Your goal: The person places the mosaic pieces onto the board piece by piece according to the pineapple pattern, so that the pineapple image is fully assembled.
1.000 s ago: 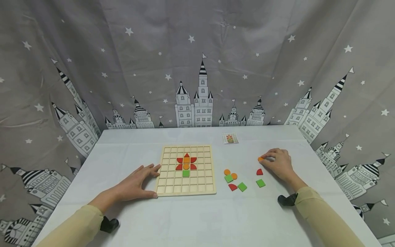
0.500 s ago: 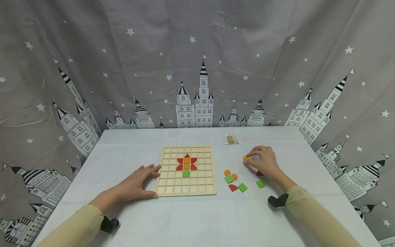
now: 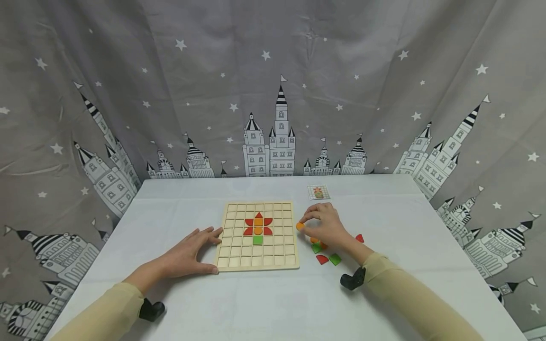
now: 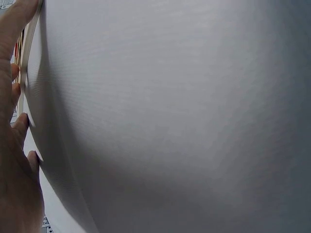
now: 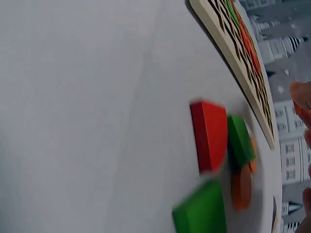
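**Orange disc held at board's right edge**

R hand (image 3: 326, 227) pinches small orange disc (image 3: 300, 226) betw. thumb + fingertips, other fingers curled; disc is off the table, just beside right edge of wooden grid board (image 3: 273, 260), not over a cell yet. L hand (image 3: 187, 253) lies flat, fingers straight + relaxed, fingertips touching board's left edge, thumb along near corner; holds nothing. L wrist view confirms: fingers (image 4: 19, 124) against board rim.

Board on white tabletop (image 3: 264, 308), centre. In its cells: red petal pieces (image 3: 251, 221) around an orange centre, green square (image 3: 257, 239) directly below.

Loose pieces right of board, under/near R hand: green square (image 3: 335, 258), red quarter-round (image 3: 322, 258), another red piece (image 3: 359, 238), more orange + green partly hidden by the hand. R wrist view blurred; shows red (image 5: 209, 136), green (image 5: 201, 211) pieces close together.

Small pattern card (image 3: 318, 192) lies further back, well apart from board.
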Demonstrator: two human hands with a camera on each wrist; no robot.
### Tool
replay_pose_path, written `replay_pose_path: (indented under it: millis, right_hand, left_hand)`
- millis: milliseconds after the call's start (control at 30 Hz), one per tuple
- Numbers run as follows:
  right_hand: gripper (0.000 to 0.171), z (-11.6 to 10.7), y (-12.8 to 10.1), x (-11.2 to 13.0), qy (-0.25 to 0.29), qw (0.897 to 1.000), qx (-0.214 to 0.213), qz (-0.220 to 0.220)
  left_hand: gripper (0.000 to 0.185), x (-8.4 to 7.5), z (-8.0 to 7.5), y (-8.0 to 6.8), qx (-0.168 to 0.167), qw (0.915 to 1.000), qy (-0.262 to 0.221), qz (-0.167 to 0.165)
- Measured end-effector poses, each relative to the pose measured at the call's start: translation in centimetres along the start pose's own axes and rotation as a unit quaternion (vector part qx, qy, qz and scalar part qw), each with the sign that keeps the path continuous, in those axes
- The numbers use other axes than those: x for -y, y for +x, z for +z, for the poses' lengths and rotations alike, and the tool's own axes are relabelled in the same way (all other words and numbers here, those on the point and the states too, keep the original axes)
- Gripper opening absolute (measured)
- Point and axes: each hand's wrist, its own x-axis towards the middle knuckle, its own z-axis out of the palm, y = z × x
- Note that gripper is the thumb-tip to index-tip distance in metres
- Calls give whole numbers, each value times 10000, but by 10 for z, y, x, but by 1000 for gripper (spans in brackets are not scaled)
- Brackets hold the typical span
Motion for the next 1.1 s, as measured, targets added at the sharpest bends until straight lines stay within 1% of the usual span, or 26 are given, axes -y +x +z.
replay_pose_path:
  millis: [167, 367, 567, 833, 1100]
  right_hand:
    - [13, 17, 5, 18, 203, 9993, 251, -206]
    - [17, 37, 10, 36, 13, 9976, 476, -496]
    - [14, 52, 13, 46, -186, 9947, 659, -764]
    - [13, 61, 17, 50, -517, 9920, 537, -1022]
    - [13, 61, 17, 52, -481, 9923, 513, -1021]
  left_hand:
    - [78, 0, 0, 0, 2, 10000, -1, 6]
    - [77, -1, -1, 0, 18, 10000, -7, -14]
    - [78, -2, -1, 0, 38, 10000, -22, -56]
    - [80, -1, 0, 0, 37, 10000, -20, -81]
    - [81, 0, 0, 1, 30, 10000, 17, -82]
